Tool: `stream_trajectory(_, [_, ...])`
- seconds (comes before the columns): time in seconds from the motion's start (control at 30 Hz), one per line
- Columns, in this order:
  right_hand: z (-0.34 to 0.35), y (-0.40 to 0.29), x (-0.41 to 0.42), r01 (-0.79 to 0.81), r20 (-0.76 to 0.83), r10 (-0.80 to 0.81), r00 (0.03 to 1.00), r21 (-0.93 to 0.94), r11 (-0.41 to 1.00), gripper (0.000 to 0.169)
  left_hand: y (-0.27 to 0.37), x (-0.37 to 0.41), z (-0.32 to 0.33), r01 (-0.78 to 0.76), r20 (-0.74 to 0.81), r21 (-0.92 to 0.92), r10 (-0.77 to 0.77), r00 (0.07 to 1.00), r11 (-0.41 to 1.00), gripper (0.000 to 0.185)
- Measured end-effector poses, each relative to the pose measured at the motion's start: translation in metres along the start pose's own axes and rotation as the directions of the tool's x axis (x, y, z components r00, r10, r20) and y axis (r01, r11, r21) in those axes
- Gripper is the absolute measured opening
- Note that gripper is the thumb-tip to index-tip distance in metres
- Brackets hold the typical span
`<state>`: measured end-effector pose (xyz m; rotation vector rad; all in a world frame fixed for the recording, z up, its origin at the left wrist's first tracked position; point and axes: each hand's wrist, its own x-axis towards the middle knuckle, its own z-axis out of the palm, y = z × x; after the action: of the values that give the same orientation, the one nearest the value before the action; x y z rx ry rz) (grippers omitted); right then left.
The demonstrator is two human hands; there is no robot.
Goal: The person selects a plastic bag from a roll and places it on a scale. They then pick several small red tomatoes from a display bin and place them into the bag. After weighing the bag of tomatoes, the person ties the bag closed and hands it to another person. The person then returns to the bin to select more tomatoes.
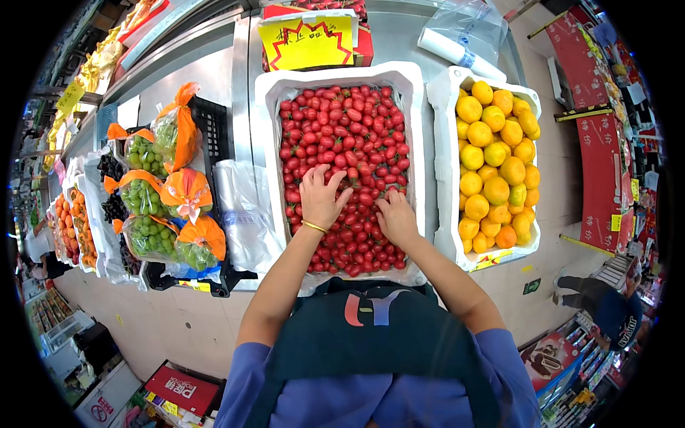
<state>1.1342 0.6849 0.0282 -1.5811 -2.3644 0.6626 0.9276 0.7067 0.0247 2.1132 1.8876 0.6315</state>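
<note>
A white foam crate [271,160] full of red cherry tomatoes [342,128] stands on the metal counter in front of me. My left hand [322,197], with a gold bracelet at its wrist, rests on the tomatoes left of the middle, fingers spread. On the right part of the same heap lies my right hand [397,218], its fingers bent down among the tomatoes near the crate's right wall. Whether its fingertips grip a tomato cannot be told. A small gap at those fingertips shows the liner between the fruit.
Right of the tomatoes stands a foam crate of oranges [496,190]. To the left are clear plastic bags [241,214] and a black crate [214,128] with bagged green grapes [142,198]. Behind are a yellow sign [307,43] and a bag roll [455,53]. A person [599,302] is at the right.
</note>
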Motion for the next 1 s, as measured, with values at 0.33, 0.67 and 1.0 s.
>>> stream_trajectory(0.33, [-0.021, -0.001, 0.056, 0.047, -0.239, -0.017, 0.971, 0.123, 0.991, 0.005, 0.02, 0.001, -0.007, -0.129, -0.043, -0.238, 0.123, 0.992, 0.963, 0.05])
stream_trajectory(0.67, [-0.062, 0.024, 0.206, 0.12, -0.202, -0.114, 0.973, 0.018, 0.993, 0.038, -0.053, 0.138, -0.023, -0.068, -0.115, -0.103, 0.056, 0.992, 0.992, 0.043])
stream_trajectory(1.0, [-0.021, 0.027, 0.202, 0.154, -0.199, -0.164, 0.966, -0.064, 0.986, 0.047, -0.022, 0.108, 0.012, 0.042, -0.212, 0.049, -0.031, 0.977, 0.998, 0.034])
